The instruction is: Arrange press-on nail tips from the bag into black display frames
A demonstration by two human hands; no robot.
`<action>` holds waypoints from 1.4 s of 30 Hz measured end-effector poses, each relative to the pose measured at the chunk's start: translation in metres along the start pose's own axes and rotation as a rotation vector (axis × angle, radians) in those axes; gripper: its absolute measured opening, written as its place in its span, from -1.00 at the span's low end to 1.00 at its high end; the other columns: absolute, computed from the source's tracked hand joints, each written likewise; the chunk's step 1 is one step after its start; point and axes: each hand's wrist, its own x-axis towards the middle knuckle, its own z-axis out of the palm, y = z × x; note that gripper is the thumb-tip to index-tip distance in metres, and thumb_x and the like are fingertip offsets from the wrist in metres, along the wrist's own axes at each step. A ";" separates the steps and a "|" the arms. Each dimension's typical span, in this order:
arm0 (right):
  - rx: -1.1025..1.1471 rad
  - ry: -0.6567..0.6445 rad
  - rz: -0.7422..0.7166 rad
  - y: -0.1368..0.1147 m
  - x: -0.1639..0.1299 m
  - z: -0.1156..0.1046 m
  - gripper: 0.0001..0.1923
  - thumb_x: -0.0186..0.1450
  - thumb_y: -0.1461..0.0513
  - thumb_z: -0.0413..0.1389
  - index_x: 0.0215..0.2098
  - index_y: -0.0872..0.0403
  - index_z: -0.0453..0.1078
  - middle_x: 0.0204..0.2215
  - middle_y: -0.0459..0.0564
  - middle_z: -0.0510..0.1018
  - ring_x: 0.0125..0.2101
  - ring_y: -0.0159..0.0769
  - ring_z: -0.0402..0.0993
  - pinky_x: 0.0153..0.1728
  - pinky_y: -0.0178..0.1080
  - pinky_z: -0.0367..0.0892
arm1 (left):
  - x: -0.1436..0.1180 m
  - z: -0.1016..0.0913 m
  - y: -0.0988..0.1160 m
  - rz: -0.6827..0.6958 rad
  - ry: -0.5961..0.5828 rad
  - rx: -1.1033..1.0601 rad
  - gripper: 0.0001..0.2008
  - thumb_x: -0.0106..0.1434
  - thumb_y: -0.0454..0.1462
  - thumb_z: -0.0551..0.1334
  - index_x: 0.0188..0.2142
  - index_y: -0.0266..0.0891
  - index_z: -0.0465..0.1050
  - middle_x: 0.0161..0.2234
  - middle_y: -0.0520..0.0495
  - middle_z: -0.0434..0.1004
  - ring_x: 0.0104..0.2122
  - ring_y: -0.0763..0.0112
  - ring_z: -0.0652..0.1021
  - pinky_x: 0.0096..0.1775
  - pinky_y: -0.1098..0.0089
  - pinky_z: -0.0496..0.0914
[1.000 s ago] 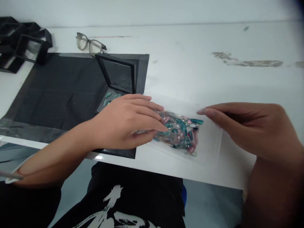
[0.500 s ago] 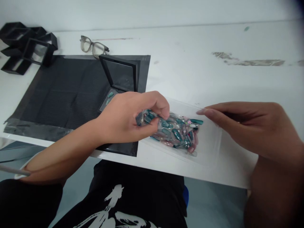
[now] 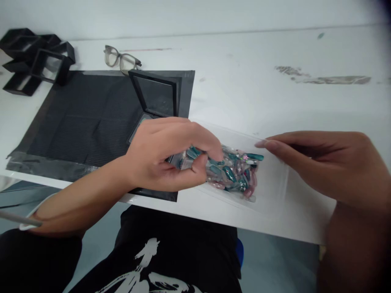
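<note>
Press-on nails [image 3: 235, 173] in a clear bag [image 3: 269, 183] lie between both hands; left hand [image 3: 166, 154] pinches a small packet. Right hand [image 3: 320, 162], fingers extended, presses the bag's edge.

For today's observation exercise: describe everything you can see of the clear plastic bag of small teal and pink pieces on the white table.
The clear plastic bag is a flat, see-through pouch lying near the front edge of the white table, just right of the black mat. Small glossy teal and pink oblong pieces are bunched at its left half; the right half looks empty. The left hand pinches the filled end between thumb and fingers, while the right hand presses fingertips on its far right edge.
</note>
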 end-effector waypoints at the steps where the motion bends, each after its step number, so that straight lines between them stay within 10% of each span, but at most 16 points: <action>1: -0.001 0.003 0.000 0.000 0.000 0.000 -0.76 0.19 -0.08 0.27 -0.36 -0.15 0.65 -0.38 -0.08 0.69 -0.41 -0.23 0.60 -0.52 -0.24 0.40 | -0.002 0.000 -0.001 0.002 0.017 0.005 -0.73 0.18 -0.41 0.22 -0.19 0.01 0.39 -0.30 0.15 0.66 -0.36 0.48 0.65 -0.28 0.40 0.60; 22: 0.063 -0.054 -0.041 -0.004 0.002 0.001 -0.80 0.19 -0.02 0.28 -0.36 -0.13 0.66 -0.39 -0.09 0.70 -0.44 -0.26 0.59 -0.56 -0.28 0.37 | 0.004 -0.014 -0.023 0.199 0.015 0.427 -0.84 0.17 -0.35 0.31 -0.25 -0.07 0.54 -0.33 0.15 0.70 -0.23 0.33 0.64 -0.21 0.30 0.57; 27: 0.049 -0.061 -0.044 -0.005 0.002 0.001 -0.77 0.19 -0.04 0.28 -0.37 -0.12 0.66 -0.37 -0.09 0.70 -0.47 -0.30 0.55 -0.58 -0.29 0.35 | 0.005 -0.015 -0.018 0.234 -0.212 0.437 -0.81 0.32 -0.14 0.22 -0.17 -0.08 0.58 -0.18 0.08 0.69 -0.07 0.22 0.62 -0.05 0.17 0.52; 33: 0.037 -0.050 -0.044 -0.004 0.001 0.003 -0.77 0.20 -0.04 0.27 -0.38 -0.11 0.66 -0.40 -0.08 0.69 -0.50 -0.33 0.50 -0.59 -0.28 0.29 | 0.003 -0.017 -0.011 -0.068 -0.429 0.538 -0.49 0.33 0.16 0.14 -0.25 -0.18 0.63 0.33 -0.13 0.28 0.38 -0.27 0.13 0.32 -0.34 0.05; 42: 0.047 -0.075 -0.069 -0.004 0.002 0.002 -0.78 0.21 -0.03 0.26 -0.40 -0.11 0.65 -0.44 -0.10 0.67 -0.53 -0.33 0.47 -0.61 -0.27 0.28 | 0.002 -0.018 -0.005 -0.293 -0.563 0.395 -0.87 0.19 -0.20 0.32 -0.29 -0.14 0.63 0.31 -0.08 0.33 0.37 -0.09 0.23 0.33 -0.30 0.10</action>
